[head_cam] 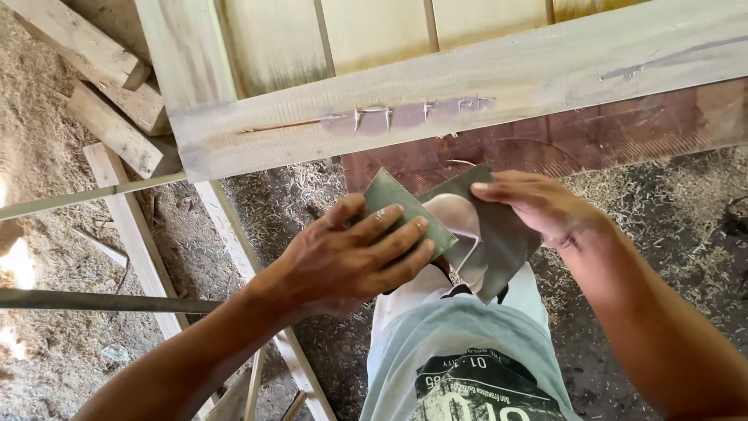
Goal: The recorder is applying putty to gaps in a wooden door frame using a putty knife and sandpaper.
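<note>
Sheet of dark sandpaper (491,242), thin, light and limp, curling between two grips just below the pale wooden rail (467,86): left hand (351,257) closed on its folded corner, right hand (538,206) pinching the far edge, best held by its edges.

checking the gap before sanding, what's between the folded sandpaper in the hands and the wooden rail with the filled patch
In the head view, nothing lies between the sandpaper and the wooden rail; behind that open gap shows only reddish board and shavings-strewn floor.
</note>
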